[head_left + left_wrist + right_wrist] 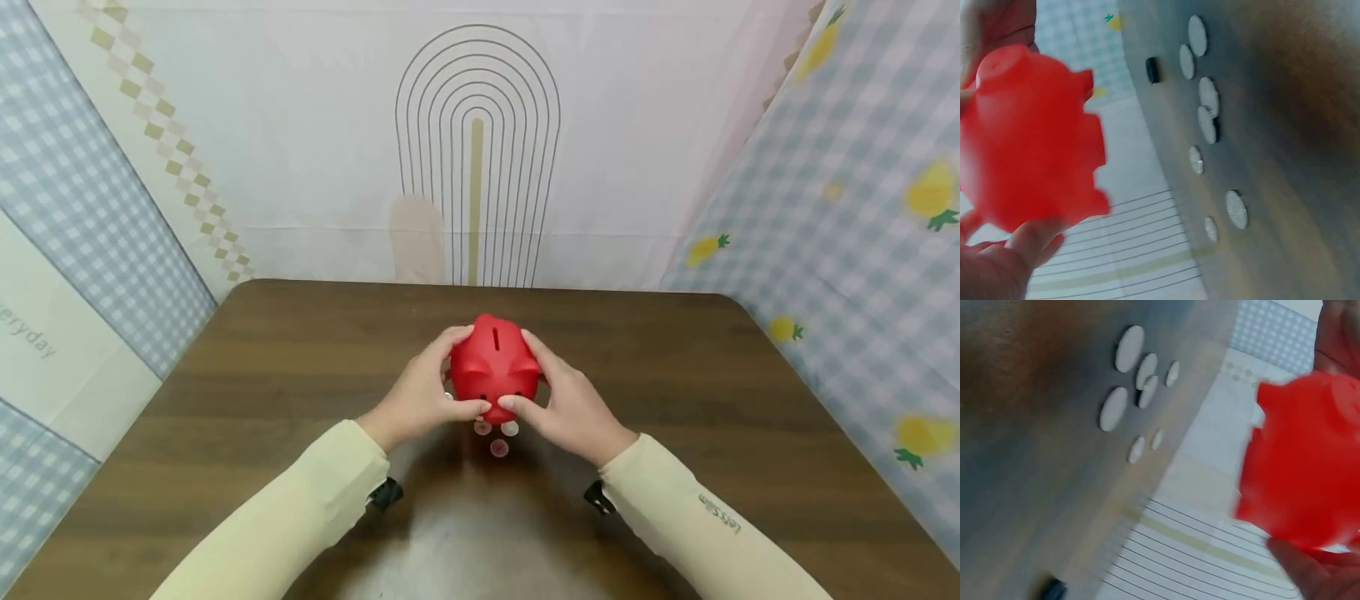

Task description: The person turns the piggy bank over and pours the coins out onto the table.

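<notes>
A red piggy bank [495,362] with a coin slot along its back is held between both hands above the table, its snout facing me. My left hand [427,383] grips its left side, thumb at the snout and fingers round the flank. On the other side my right hand [573,404] grips it in the same way. Its stubby feet point down at the tabletop in both wrist views. Several silvery coins [1208,97] lie flat on the table beneath it, two of them overlapping. In the head view the piggy bank hides most of these coins.
The brown wooden table [315,333] has a patterned white cloth [322,125] hanging behind its far edge. A small black round piece [1152,70] rests on the table near the coins. Checked cloth [862,275] hangs along the right side.
</notes>
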Demonstrator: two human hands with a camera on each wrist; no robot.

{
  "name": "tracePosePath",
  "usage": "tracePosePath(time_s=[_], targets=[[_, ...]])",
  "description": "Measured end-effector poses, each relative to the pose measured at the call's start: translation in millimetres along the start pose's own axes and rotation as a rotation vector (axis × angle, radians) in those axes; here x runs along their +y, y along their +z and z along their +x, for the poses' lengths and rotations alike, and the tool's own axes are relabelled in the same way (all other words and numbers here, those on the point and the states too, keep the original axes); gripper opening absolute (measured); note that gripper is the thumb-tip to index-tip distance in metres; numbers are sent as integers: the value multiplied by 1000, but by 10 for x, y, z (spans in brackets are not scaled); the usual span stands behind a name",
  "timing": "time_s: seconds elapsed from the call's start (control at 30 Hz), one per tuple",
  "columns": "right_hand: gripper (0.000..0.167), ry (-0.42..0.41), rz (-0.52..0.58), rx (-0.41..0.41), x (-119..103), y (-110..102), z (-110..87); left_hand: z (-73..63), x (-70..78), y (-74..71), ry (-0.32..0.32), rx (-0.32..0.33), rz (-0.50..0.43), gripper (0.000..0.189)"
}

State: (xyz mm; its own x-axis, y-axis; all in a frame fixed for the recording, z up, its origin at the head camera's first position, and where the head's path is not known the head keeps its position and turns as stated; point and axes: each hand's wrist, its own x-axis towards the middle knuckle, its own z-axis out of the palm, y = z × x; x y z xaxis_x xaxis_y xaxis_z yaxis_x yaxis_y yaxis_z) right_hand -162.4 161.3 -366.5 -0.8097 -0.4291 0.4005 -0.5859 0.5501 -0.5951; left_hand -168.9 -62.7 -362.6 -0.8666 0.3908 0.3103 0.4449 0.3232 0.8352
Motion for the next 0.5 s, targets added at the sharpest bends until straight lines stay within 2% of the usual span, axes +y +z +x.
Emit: tracePosePath(time_s=[0.07,0.1,0.13,0.17,0.2,0.3,0.33,0.4,0.5], targets=[[83,-173,-58,119,-10,-18,9,-9,54,-23,185,60,83,86],[84,-225,-88,162,-16,-29,14,-8,82,-32,241,85,116,86],[84,-248,-109,183,-12,-32,22,0,95,-38,257,97,131,86],[83,-247,-109,176,-8,-33,29,10,90,-41,245,85,127,84],[82,-215,-97,146,-5,-32,28,16,89,-42,203,60,113,84],[79,-8,-54,-5,3,-19,10,18,37,-26,-26,-25,13,81],[78,39,-42,-40,10,-8,2,9,10,-19,-79,-42,-6,81],[79,77,-16,-58,11,2,-15,-18,-7,-9,-109,-45,-33,83],[78,44,5,16,14,10,-10,-34,-18,1,-78,-1,-81,84]])
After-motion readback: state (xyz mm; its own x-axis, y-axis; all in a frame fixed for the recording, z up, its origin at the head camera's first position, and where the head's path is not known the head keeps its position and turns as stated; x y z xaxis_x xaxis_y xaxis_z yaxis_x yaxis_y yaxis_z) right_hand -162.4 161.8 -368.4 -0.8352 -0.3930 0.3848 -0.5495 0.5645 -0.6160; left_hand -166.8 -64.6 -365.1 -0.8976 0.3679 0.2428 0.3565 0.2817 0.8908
